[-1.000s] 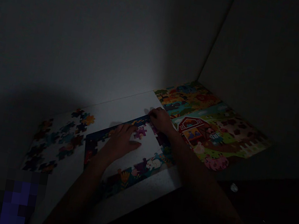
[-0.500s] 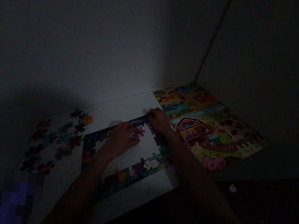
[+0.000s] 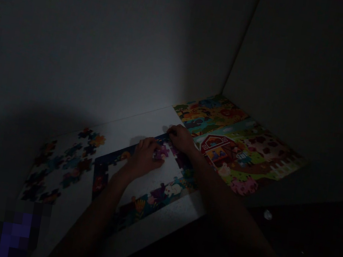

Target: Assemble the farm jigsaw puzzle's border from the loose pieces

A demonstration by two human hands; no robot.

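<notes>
A partly assembled jigsaw puzzle (image 3: 137, 211) lies on the white table, its dark border joined around a bare white middle. My left hand (image 3: 145, 159) reaches over its upper part, thumb and fingers closed around a purple puzzle piece (image 3: 161, 152). At the puzzle's upper right corner is my right hand (image 3: 182, 140), with bent fingers pressed together on the border. Whatever lies under those fingertips is hidden. A white rabbit (image 3: 173, 189) is printed on the lower border.
Several loose puzzle pieces (image 3: 71, 160) are scattered at the left of the table (image 3: 173, 215). On the right lie a finished farm puzzle (image 3: 245, 157) and an animal puzzle (image 3: 210, 110). Walls (image 3: 121, 51) rise behind. The light is very dim.
My left hand has shifted slightly right with the purple puzzle piece, closer to the right-hand border. My right hand stays at the corner. The view has moved a little.
</notes>
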